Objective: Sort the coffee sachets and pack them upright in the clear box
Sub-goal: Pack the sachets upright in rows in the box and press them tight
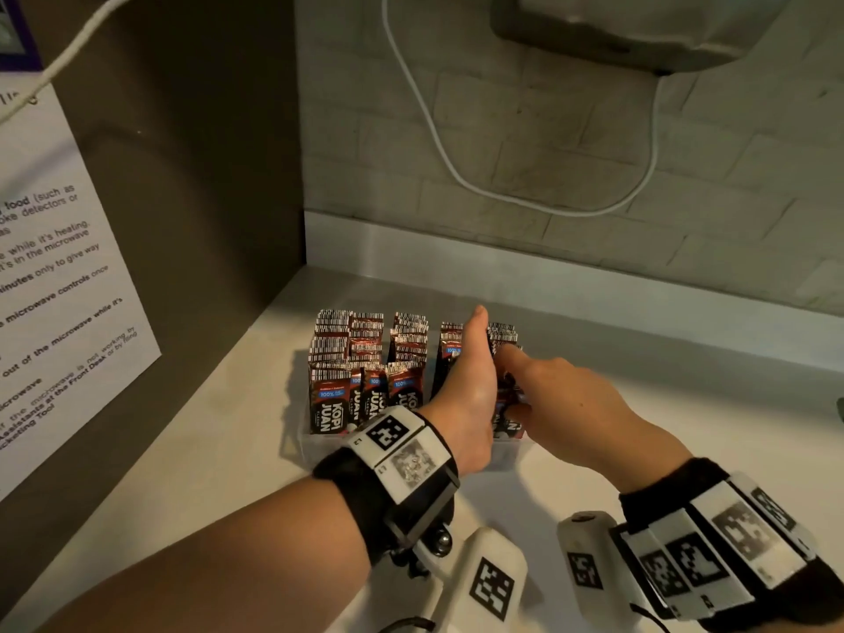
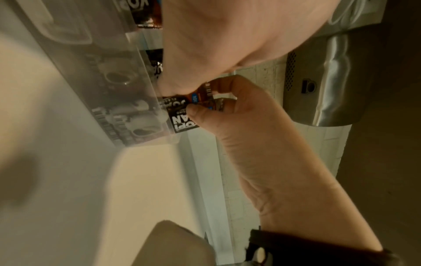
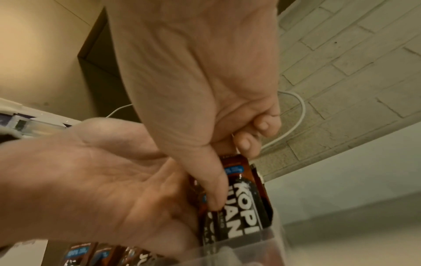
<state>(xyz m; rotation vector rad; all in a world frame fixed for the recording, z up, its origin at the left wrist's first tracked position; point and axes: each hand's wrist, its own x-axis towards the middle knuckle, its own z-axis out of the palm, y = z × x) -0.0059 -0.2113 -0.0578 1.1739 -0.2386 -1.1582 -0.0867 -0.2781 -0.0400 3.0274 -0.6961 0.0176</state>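
A clear box [image 1: 319,443] stands on the white counter, packed with upright brown and black Kopi Juan sachets [image 1: 331,404] in several rows. My left hand [image 1: 477,354] stands edge-on inside the box's right part, fingers straight, its open palm [image 3: 102,180] against the sachets there. My right hand [image 1: 509,381] pinches a sachet [image 3: 246,207] at the box's right front corner, thumb on its printed face and fingers curled over its top. In the left wrist view the right hand [image 2: 205,100] grips that sachet [image 2: 182,120] just above the box wall [image 2: 102,72].
A dark side panel with a paper notice [image 1: 59,290] rises left of the box. Behind runs a brick wall with a hanging white cable [image 1: 438,143] and a metal appliance [image 1: 639,29] above. Bare counter [image 1: 685,404] lies right of the box.
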